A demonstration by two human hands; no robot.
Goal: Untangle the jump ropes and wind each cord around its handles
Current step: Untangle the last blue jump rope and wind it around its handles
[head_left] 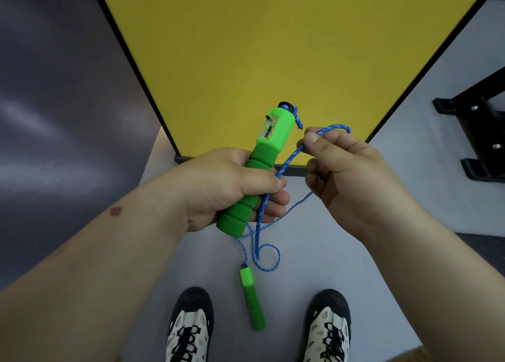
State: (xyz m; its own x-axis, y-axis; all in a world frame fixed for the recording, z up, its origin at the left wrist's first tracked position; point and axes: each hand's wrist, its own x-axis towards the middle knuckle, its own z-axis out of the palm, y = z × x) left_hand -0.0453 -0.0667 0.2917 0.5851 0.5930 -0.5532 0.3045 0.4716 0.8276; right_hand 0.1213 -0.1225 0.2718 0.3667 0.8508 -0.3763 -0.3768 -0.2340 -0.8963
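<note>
So the green handle [255, 170] with the little counter window is the anchor here. It's tilted, black cap end pointing up and away, foam end toward the person. The left hand [232, 186] has its fingers wrapped right around the foam grip, a full firm hold. The blue cord [284, 167] comes out of the cap at the top of that handle, with a short knotted tail hanging beside it, and a stretch of it runs down the handle's right side, passing under the left fingertips.

Just right of the handle, the right hand [352, 178] pinches a small loop of the cord between thumb and forefinger, the other fingers curled in. The loop pokes out past the fingers, level with the handle's hard plastic part.

Below the handle the cord droops and makes a loose curl, ending at the second green handle [252, 298], which dangles straight down under the first one, between two black-and-white shoes [190, 326].

Behind the held handle there's a yellow table [259, 47] with a dark edge, grey floor [314, 252] underneath, and a black metal stand [478, 132] off to the far right.
</note>
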